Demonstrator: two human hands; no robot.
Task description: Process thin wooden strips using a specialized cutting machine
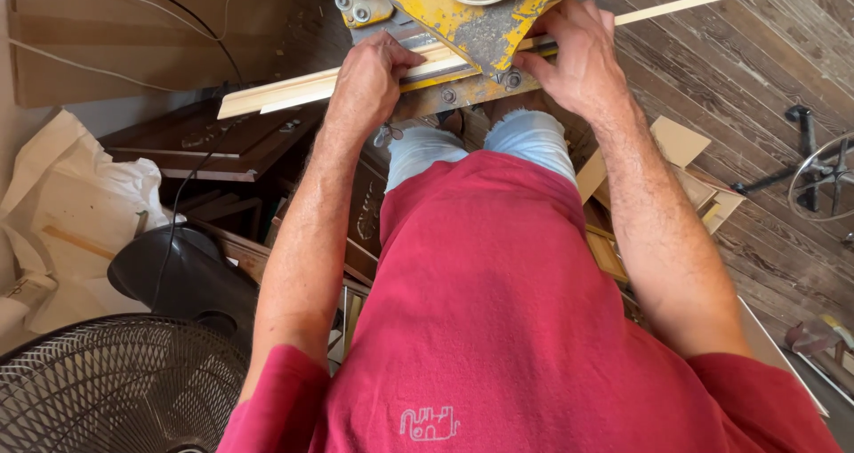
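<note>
Red shirt [498, 328] fills the foreground; beyond, left hand [369, 80] and right hand [578, 57] press the pale wood strip [294, 88] flat under the yellow saw [471, 17], fingers [541, 59] close enough that a slip risks contact.

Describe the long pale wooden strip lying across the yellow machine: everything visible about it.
The wooden strip is a long, thin, light-coloured moulding of bare, unfinished-looking wood. It lies flat across the bed of the worn yellow machine, running from lower left up to the upper right edge of the picture, tilted in view. Its middle is hidden under the machine's plate. The left hand presses on it left of the plate; the right hand rests on it at the right. Its left end overhangs dark wooden panels.
</note>
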